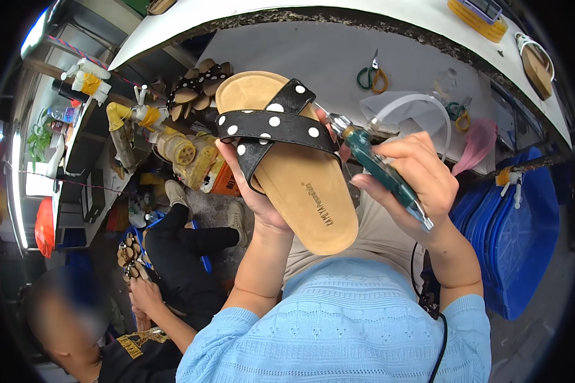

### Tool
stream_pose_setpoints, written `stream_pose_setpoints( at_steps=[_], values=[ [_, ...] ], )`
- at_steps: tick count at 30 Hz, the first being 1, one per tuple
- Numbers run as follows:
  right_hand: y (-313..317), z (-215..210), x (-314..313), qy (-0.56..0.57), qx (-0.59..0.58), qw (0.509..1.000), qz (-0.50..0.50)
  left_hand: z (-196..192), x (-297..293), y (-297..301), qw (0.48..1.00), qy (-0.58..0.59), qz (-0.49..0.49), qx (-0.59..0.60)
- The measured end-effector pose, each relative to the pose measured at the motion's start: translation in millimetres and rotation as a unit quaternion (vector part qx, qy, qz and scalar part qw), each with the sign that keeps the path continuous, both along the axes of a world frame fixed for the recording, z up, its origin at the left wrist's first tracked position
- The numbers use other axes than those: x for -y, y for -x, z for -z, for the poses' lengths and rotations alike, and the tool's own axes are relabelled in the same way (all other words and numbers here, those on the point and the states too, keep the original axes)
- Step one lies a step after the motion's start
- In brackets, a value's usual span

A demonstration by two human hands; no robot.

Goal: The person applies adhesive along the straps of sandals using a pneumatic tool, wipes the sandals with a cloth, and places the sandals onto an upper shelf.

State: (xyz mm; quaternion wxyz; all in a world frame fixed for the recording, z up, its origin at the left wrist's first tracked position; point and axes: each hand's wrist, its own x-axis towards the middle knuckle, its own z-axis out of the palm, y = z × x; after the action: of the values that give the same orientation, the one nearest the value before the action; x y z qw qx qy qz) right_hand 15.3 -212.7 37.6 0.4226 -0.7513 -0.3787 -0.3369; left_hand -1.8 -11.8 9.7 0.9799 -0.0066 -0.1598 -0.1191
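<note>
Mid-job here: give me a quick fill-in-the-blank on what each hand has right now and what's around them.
1. The left hand holds up a tan sandal whose black straps bear white ____.
2. The right hand grips a green-handled tool whose metal tip points toward the sandal's ____.
3. Scissors with green and yellow handles lie on the grey ____.
4. The stacked crates at the person's right are ____.

Missing words: dots; straps; table; blue
</note>
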Motion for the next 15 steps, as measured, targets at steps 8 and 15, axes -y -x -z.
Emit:
stream_pose_setpoints(
  at_steps=[8,15],
  values=[
    [2.5,3.5,-8.5,0.033,0.010,0.999,0.035,16.6,-4.5,-4.1,0.993,-0.090,-0.076,0.009],
    [8.5,-4.8,-5.3,0.062,-0.012,0.997,0.035,9.3,3.5,-10.1,0.985,-0.146,-0.096,0.015]
  ],
)
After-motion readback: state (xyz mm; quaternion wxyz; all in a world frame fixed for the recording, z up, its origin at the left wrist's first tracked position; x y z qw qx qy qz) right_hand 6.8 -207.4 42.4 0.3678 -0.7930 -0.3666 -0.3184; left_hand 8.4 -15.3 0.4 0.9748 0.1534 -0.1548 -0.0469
